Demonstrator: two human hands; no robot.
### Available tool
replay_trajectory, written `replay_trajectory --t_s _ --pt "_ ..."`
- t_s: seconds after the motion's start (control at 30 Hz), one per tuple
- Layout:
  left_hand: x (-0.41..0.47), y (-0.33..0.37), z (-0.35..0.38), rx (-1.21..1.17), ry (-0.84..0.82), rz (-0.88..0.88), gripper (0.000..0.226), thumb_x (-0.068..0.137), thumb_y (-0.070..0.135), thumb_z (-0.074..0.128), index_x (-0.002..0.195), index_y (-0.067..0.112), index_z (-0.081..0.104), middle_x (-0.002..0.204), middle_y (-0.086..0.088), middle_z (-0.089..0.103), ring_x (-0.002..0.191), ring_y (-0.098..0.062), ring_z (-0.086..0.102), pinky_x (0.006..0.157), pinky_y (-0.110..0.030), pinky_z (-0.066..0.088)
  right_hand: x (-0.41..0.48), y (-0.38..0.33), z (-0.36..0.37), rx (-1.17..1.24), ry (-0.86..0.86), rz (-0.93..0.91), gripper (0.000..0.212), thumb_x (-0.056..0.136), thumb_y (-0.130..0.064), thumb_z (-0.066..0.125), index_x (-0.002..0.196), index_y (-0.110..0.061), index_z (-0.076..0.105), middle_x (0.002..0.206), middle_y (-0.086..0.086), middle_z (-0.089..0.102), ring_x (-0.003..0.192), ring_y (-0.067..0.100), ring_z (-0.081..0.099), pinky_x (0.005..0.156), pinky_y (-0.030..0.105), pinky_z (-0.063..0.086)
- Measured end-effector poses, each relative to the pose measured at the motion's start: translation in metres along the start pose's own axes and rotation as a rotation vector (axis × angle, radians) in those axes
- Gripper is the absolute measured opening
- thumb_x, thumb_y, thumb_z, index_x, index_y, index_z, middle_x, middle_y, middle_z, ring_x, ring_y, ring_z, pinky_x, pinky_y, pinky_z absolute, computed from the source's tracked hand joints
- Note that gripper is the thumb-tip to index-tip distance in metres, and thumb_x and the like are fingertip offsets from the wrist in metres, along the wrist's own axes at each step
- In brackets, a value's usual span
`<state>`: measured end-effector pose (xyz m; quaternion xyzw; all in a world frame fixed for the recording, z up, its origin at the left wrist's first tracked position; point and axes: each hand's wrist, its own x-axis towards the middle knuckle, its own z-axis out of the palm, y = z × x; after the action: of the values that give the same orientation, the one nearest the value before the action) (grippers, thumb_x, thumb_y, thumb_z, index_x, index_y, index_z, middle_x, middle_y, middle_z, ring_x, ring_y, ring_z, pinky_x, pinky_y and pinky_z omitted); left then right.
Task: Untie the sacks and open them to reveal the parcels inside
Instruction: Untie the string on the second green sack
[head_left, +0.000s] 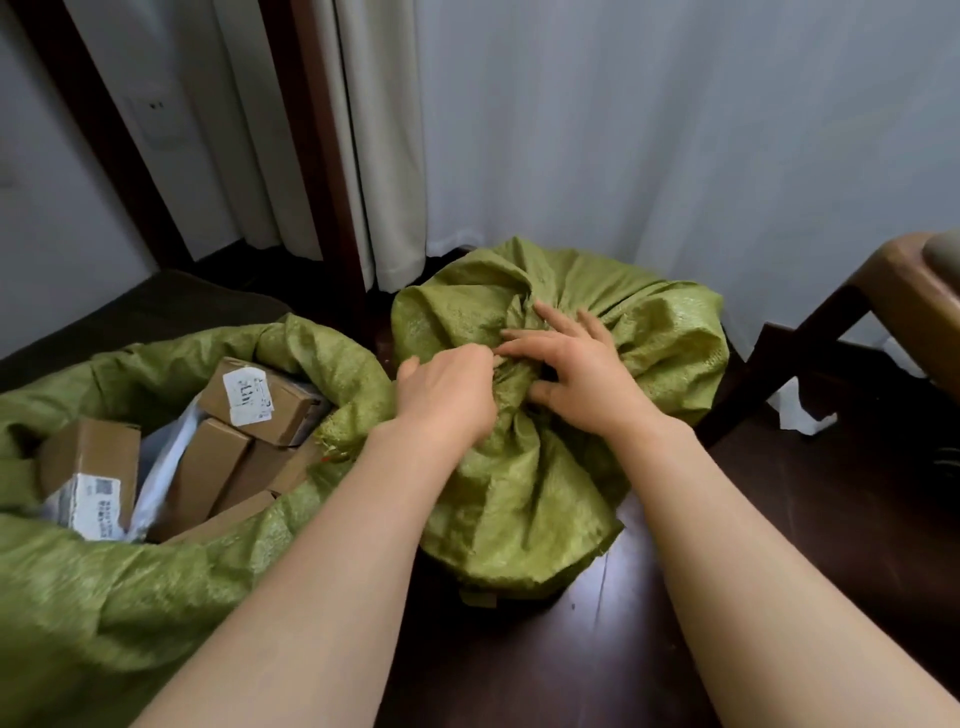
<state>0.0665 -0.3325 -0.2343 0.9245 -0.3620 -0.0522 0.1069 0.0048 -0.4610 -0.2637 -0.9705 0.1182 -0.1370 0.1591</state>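
A green woven sack (524, 499) stands on the dark floor in the middle, its mouth gathered into a knot (511, 366) at the top. My left hand (449, 387) pinches the bunched fabric at the knot with curled fingers. My right hand (576, 371) lies on the knot from the right, fingers spread and the thumb hooked into the folds. A second green sack (104, 587) at the left lies open, showing several brown cardboard parcels (260, 400) with white labels.
White curtains (623, 130) hang behind the sacks, with a dark wooden frame (322, 156) at their left. A wooden chair (883, 301) stands at the right edge. Dark wooden floor (779, 519) lies bare to the right of the tied sack.
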Motion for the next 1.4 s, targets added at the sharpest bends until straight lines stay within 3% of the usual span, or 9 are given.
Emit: replay_trajectory --t_s 0.23,0.4,0.5,0.6,0.77,0.87,1.0,1.13,1.4 --pt "-0.015 0.028 -0.042 0.034 0.083 0.128 0.041 0.082 0.036 0.055 0.121 0.022 0.055 0.121 -0.006 0.052 0.114 -0.028 0.044 0.092 -0.040 0.031 0.007 -0.029 0.001 -0.033 0.146 0.367 0.026 0.091 -0.017 0.044 0.104 -0.011 0.065 0.076 -0.001 0.044 0.111 0.023 0.034 0.105 0.037 0.023" --pt "-0.016 0.017 -0.028 -0.035 -0.251 -0.001 0.119 0.071 0.039 0.078 0.150 0.006 -0.005 0.153 -0.017 0.010 0.135 -0.032 0.034 0.103 -0.040 0.038 0.015 -0.025 0.002 -0.072 0.107 0.393 0.035 0.084 -0.050 0.048 0.097 -0.021 0.062 0.094 0.002 0.067 0.100 0.025 0.055 0.094 0.035 0.025" --pt "-0.007 0.005 -0.012 -0.189 -0.211 0.026 0.115 0.079 0.041 0.070 0.148 0.010 -0.017 0.158 -0.009 -0.013 0.141 -0.029 0.025 0.110 -0.037 0.029 0.018 -0.018 -0.009 0.208 0.071 0.433 0.042 0.084 -0.057 0.050 0.070 -0.019 0.059 0.072 -0.003 0.060 0.089 0.025 0.054 0.101 0.040 0.030" --pt "0.003 -0.003 0.000 -0.291 -0.066 0.091 0.093 0.090 0.036 0.057 0.150 0.017 -0.012 0.159 0.000 -0.013 0.144 -0.027 0.017 0.115 -0.037 0.020 0.015 -0.011 -0.023 0.605 0.039 0.546 0.033 0.076 -0.050 0.051 0.073 -0.023 0.070 0.083 0.003 0.065 0.100 0.033 0.057 0.099 0.046 0.040" --pt "0.017 -0.014 0.011 -0.286 0.084 0.172 0.073 0.097 0.029 0.045 0.151 0.018 -0.003 0.159 0.003 -0.010 0.146 -0.021 0.004 0.117 -0.035 -0.002 -0.004 -0.005 -0.043 0.869 -0.265 0.368 0.030 0.063 0.001 0.045 0.087 -0.001 0.064 0.067 0.006 0.055 0.048 0.015 0.049 0.041 0.020 0.035" --pt "0.022 -0.015 0.017 -0.353 0.257 0.224 0.067 0.094 0.022 0.052 0.150 0.015 0.016 0.159 -0.003 0.005 0.146 -0.021 0.011 0.120 -0.038 0.006 -0.010 0.000 -0.048 0.921 -0.380 0.263 0.055 0.074 0.022 0.053 0.096 -0.028 0.059 0.093 -0.014 0.062 0.068 -0.013 0.061 0.058 0.008 0.048" --pt "0.023 -0.015 0.017 -0.527 0.644 0.243 0.051 0.076 0.015 0.074 0.125 0.007 0.060 0.125 -0.015 0.046 0.114 -0.029 0.053 0.101 -0.035 0.042 -0.009 0.002 -0.043 0.841 -0.243 0.256 0.033 0.077 -0.019 0.075 0.105 -0.033 0.063 0.101 -0.017 0.066 0.092 -0.002 0.062 0.079 0.010 0.048" --pt "0.028 -0.006 0.028 -0.261 0.913 0.235 0.044 0.070 0.027 0.073 0.114 0.024 0.068 0.109 0.000 0.064 0.112 -0.023 0.048 0.104 -0.050 0.030 -0.007 0.010 -0.031 1.008 -0.034 0.409 0.021 0.088 -0.027 0.062 0.090 -0.010 0.073 0.080 0.006 0.074 0.072 0.018 0.068 0.071 0.030 0.056" --pt "0.030 -0.003 0.022 -0.577 -0.064 0.301 0.105 0.045 0.067 0.037 0.145 0.041 0.021 0.157 0.017 0.011 0.143 0.001 0.009 0.116 -0.040 -0.010 -0.002 0.014 -0.024 1.200 0.086 0.542 0.017 0.089 -0.011 0.060 0.106 -0.013 0.061 0.078 0.002 0.074 0.061 0.009 0.070 0.053 0.021 0.055"
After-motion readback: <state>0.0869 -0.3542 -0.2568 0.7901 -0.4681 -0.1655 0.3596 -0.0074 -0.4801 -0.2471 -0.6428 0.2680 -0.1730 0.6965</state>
